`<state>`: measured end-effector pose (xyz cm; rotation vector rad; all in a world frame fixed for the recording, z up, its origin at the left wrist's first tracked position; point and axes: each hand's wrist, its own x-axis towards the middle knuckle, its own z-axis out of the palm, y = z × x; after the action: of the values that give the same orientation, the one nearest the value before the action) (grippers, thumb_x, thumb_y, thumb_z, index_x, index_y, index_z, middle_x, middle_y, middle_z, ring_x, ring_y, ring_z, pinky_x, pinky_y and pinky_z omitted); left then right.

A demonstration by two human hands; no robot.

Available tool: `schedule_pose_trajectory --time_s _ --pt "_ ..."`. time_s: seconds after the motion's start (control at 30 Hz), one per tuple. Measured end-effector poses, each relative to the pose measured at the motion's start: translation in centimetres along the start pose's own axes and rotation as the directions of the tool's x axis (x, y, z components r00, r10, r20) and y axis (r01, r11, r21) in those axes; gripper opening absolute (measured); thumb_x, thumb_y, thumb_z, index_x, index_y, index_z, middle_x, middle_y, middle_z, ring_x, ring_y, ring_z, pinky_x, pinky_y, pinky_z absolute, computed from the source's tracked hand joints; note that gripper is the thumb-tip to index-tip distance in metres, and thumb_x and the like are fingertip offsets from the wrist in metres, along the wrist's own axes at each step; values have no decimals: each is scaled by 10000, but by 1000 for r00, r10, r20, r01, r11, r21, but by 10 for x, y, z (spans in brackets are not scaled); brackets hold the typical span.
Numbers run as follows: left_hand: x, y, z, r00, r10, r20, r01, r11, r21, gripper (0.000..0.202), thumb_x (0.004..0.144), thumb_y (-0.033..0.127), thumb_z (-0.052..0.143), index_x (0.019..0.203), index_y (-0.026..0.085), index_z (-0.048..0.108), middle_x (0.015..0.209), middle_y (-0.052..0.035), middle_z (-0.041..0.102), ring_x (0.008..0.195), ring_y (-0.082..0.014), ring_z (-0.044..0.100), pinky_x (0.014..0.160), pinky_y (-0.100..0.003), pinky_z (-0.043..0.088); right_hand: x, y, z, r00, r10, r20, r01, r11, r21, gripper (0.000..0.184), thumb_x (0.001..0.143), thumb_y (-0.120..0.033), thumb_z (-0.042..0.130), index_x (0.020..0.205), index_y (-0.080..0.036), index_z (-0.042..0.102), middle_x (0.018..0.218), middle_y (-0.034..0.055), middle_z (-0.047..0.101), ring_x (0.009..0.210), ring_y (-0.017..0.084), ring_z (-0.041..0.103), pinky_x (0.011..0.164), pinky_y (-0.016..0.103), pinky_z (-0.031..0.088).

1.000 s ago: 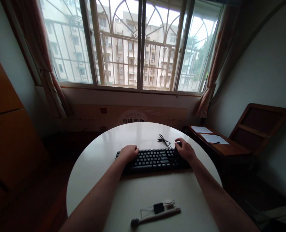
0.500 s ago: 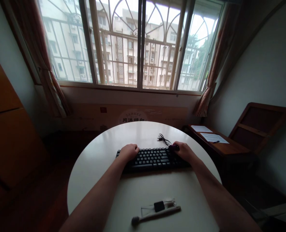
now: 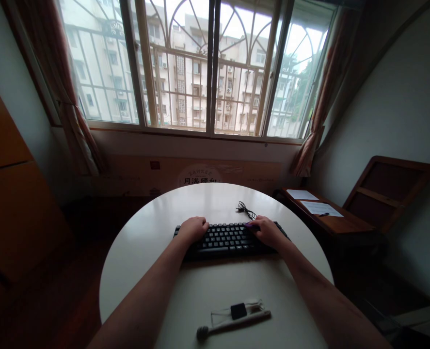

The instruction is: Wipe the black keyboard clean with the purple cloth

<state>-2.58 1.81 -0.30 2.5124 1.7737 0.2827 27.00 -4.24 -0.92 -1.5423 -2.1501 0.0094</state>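
Note:
A black keyboard (image 3: pixel 226 238) lies across the white round table (image 3: pixel 135 252). Over its left part, my left hand (image 3: pixel 194 229) is closed with curled fingers, holding the keyboard. My right hand (image 3: pixel 269 230) is above the right-hand keys, its fingers closed on a small dark purple object (image 3: pixel 251 224); the hand hides most of this object, so its kind cannot be told. Behind the keyboard, near my right fingers, is a bundled black cable (image 3: pixel 246 210).
Nearer me on the table lie a toothbrush (image 3: pixel 232 325), a small black square (image 3: pixel 238 310) and a thin wire-like frame (image 3: pixel 218 316). To the right, a wooden chair (image 3: pixel 360 228) bears sheets of paper (image 3: pixel 322 208) and a pen. A long printed carton (image 3: pixel 135 177) stands below the window.
My right hand has moved left over the keyboard with the purple object, uncovering the keyboard's right end. My left hand stays in place.

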Motion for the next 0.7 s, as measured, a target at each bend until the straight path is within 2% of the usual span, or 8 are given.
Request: schedule_pose_trajectory --time_s 0.17,0.27,0.4,0.5,0.7 --pt "-1 0 -1 1000 -5 -3 5 1000 -14 342 853 414 378 862 218 658 973 -79 674 901 -239 599 710 -307 437 1 15 -6 995 98 -1 -98 995 -31 209 805 -324 540 834 -226 722 841 39 644 775 159 577 703 238 413" --pt "-1 1 -2 1000 -4 0 4 1000 -15 343 856 417 379 866 218 658 978 -77 674 905 -235 599 716 -302 436 1 25 -9 985 174 -12 -174 982 -71 255 802 -382 538 744 -199 706 801 44 642 730 150 571 648 226 389" --pt "-2 2 -3 1000 -6 5 6 1000 4 343 856 409 374 880 220 659 986 -79 672 914 -239 597 734 -310 434 1 32 -10 979 202 -9 -202 974 -98 265 790 -423 544 778 -214 708 812 43 647 722 153 573 614 227 365" --pt "-2 1 -4 1000 -1 6 1 1000 1 345 856 410 371 893 220 657 996 -80 670 916 -241 595 737 -315 433 0 38 -9 975 214 -54 -219 968 -120 269 791 -421 534 791 -219 712 824 45 644 723 154 570 614 232 360" --pt "-1 -2 -1 1000 7 -3 -7 1000 -7 348 856 412 366 898 220 652 992 -81 671 905 -239 595 714 -310 432 -3 56 -14 942 315 -116 -326 941 -90 269 740 -412 564 695 -167 665 802 63 651 741 168 577 629 238 377"
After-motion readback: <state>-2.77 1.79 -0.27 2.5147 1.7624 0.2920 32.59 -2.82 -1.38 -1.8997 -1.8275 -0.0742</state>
